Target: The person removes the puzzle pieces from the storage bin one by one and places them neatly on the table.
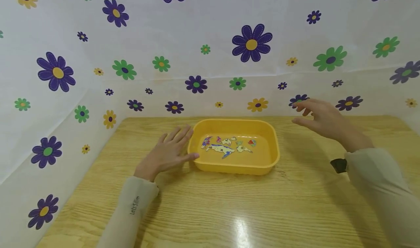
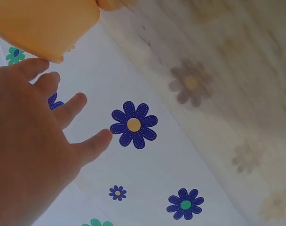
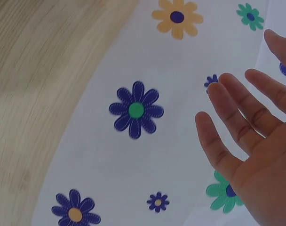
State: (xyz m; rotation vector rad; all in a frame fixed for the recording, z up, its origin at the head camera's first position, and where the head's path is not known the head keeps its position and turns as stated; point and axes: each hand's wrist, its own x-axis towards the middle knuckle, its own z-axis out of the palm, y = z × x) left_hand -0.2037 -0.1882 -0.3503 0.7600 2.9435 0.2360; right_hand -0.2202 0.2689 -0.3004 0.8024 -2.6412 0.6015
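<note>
A yellow plastic tub (image 1: 234, 166) stands on the wooden table, with several flat, colourful cut-out pieces lying on its floor. Among them are a long white-and-blue one (image 1: 220, 148), a pale one (image 1: 242, 149) and a small red-and-green one (image 1: 252, 142). My left hand (image 1: 168, 151) is at the tub's left side, fingers spread and straight, fingertips right at the rim. In the left wrist view, a fingertip meets the edge of the tub (image 2: 49, 28). My right hand (image 1: 323, 120) hovers to the right of the tub, fingers loosely bent and holding nothing; its palm shows in the right wrist view.
The wooden table (image 1: 203, 208) reaches back to a white sheet (image 1: 197, 29) printed with purple, green and yellow flowers, which also rises along the left side. A small black object (image 1: 338, 165) shows beside the right sleeve (image 1: 377, 178).
</note>
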